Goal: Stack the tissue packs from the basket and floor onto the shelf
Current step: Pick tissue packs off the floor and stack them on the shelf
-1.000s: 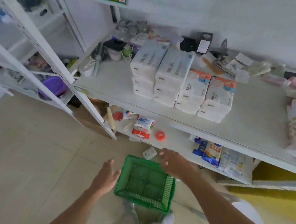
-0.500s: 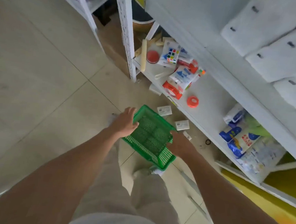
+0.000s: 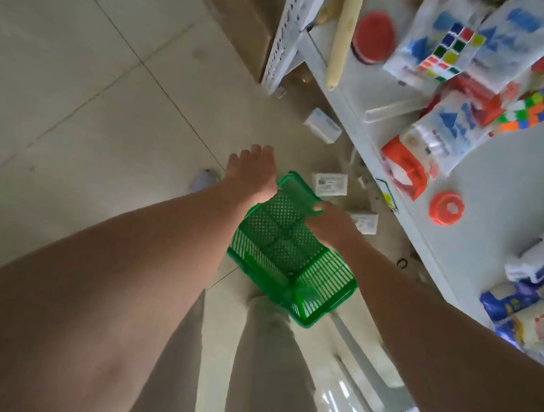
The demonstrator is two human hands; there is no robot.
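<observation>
The green plastic basket point(image 3: 280, 258) sits low over the floor in front of my legs, and I see nothing inside it. My left hand point(image 3: 250, 172) lies at its far left rim, fingers stretched out past the edge. My right hand point(image 3: 329, 226) curls over the far right rim. Three small white tissue packs lie on the floor beyond the basket: one near the shelf post point(image 3: 323, 125), one just past the rim point(image 3: 330, 184), and one partly hidden behind my right hand point(image 3: 366, 222).
The white lower shelf point(image 3: 496, 202) runs along the right, loaded with toy packets, puzzle cubes, a wooden stick point(image 3: 342, 37) and orange tape rolls point(image 3: 446, 208). Its perforated post point(image 3: 289, 36) stands on the tiled floor point(image 3: 88, 96). A cardboard box is behind the post.
My view has dropped from the upper shelf to the floor and closed in on the basket. Both hands have come down onto its far rim, the right one closing on it.
</observation>
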